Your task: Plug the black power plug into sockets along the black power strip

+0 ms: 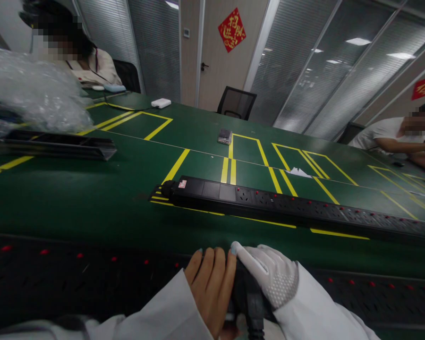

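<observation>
A long black power strip (113,283) with red indicator lights lies across the near side of the table, running out of view at both sides. My bare left hand (212,285) is closed over it, fingers together and reaching to its far edge. Beside it my right hand (272,274), in a white glove with dotted grip, is closed around a black plug (246,285), partly hidden by the fingers. A thick black cord (255,316) runs from the plug toward me. The gloved fingertips touch my left fingers. What lies beneath both palms is hidden.
A second power strip (269,200) lies beyond on the green table (127,198), marked with yellow tape. At left are a black metal channel (60,144) and bubble wrap (38,89). A small box (225,136) and white case (161,103) sit farther back. Two people sit across.
</observation>
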A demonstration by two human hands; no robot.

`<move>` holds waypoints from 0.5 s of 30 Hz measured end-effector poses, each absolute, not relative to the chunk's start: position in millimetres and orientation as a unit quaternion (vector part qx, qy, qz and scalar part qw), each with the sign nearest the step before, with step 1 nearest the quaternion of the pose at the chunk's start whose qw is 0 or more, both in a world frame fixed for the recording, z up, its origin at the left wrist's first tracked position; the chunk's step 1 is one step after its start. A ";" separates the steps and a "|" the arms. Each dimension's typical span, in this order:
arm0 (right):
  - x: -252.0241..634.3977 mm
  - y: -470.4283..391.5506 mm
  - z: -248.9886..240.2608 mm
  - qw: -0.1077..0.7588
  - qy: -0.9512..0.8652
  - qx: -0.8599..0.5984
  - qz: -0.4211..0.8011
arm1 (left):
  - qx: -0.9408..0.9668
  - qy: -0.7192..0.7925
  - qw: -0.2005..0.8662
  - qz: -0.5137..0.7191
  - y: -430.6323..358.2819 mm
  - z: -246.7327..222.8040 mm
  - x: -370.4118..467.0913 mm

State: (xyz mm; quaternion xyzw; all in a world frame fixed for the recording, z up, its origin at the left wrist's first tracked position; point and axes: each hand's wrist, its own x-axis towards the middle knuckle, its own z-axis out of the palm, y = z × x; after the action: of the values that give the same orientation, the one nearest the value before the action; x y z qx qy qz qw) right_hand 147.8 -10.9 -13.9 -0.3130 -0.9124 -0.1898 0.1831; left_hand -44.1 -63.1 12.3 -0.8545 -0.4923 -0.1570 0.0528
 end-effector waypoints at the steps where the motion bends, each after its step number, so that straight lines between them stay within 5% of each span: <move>1: 148.2 -10.8 -14.2 0.182 -0.913 -0.312 -0.189 | -0.855 -0.492 0.054 -0.156 -63.0 12.4 -44.2; 15: 142.3 -12.9 -10.7 0.210 -0.896 -0.332 -0.206 | -0.849 -0.506 0.027 -0.149 -64.1 14.8 -41.6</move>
State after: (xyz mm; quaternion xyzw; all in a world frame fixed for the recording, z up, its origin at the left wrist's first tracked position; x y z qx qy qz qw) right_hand 142.3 -12.9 -10.7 -0.3322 -0.8960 -0.2065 0.2100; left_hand -41.6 -64.1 14.8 -0.8494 -0.5056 -0.1487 0.0270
